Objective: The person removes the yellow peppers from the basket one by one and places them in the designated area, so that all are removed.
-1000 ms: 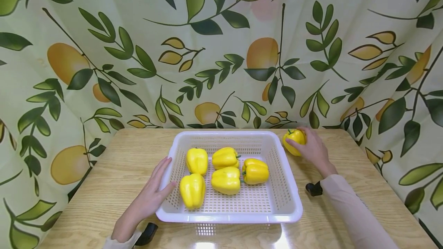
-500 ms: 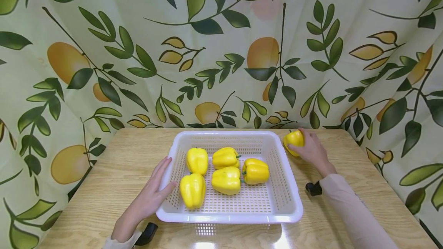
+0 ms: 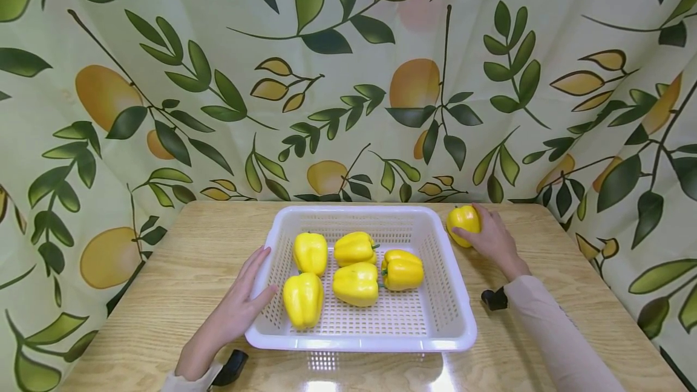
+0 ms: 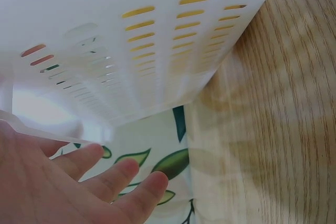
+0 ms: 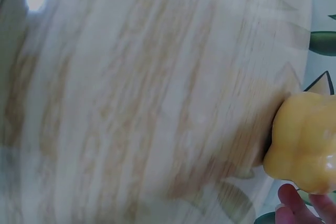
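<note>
In the head view my right hand (image 3: pixel 492 238) holds a yellow bell pepper (image 3: pixel 461 222) at the back right of the table, thumb in front and fingers on its far right side. The right wrist view shows this pepper (image 5: pixel 304 142) with fingertips (image 5: pixel 290 198) right at its side. My left hand (image 3: pixel 242 298) rests on the left rim of a white perforated plastic basket (image 3: pixel 359 343), thumb over the rim. Its fingers (image 4: pixel 115 179) stretch out straight beside the basket wall in the left wrist view. Several yellow bell peppers (image 3: pixel 355 284) lie inside the basket.
The basket stands mid-table on a light wooden tabletop (image 3: pixel 218 228). A leaf-and-fruit patterned cloth (image 3: pixel 348 138) hangs right behind the table's back edge and along both sides. Black wrist-camera mounts (image 3: pixel 494 298) sit under both wrists.
My right thumb has slid slightly lower on the pepper, which has shifted very little. My left hand, the basket and the peppers inside have stayed in place.
</note>
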`<state>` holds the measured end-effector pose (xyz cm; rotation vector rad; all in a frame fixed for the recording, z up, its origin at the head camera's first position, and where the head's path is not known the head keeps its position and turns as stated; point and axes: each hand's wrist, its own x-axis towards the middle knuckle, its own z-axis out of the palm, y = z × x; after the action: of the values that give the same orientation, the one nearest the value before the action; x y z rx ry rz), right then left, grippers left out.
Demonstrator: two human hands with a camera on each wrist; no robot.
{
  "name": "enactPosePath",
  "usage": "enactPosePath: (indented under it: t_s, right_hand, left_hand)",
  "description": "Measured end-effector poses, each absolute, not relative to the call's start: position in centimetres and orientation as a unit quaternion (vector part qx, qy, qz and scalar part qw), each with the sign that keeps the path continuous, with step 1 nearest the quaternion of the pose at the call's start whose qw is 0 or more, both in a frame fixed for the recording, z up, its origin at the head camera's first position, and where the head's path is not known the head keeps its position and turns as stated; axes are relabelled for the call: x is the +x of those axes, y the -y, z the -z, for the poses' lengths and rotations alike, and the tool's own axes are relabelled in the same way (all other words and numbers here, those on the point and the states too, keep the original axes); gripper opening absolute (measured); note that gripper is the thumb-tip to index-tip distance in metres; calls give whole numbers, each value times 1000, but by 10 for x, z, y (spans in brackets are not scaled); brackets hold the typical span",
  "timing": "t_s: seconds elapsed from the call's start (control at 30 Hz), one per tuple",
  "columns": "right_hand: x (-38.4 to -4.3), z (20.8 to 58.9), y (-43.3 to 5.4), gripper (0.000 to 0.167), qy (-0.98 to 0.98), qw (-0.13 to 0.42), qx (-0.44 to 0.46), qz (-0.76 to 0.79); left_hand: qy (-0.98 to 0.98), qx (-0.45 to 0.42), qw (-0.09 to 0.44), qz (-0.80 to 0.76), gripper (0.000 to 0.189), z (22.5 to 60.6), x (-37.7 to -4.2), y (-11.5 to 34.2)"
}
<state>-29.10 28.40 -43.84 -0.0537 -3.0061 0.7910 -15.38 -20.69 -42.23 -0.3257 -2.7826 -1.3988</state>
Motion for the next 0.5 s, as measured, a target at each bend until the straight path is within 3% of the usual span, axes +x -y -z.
enactPosePath:
  t_s: [0.5]
  right_hand:
    - [-286,432,-286,91,971,29,-15,-237]
  left_hand:
    - [888,-106,9,447,72,423,-153,207]
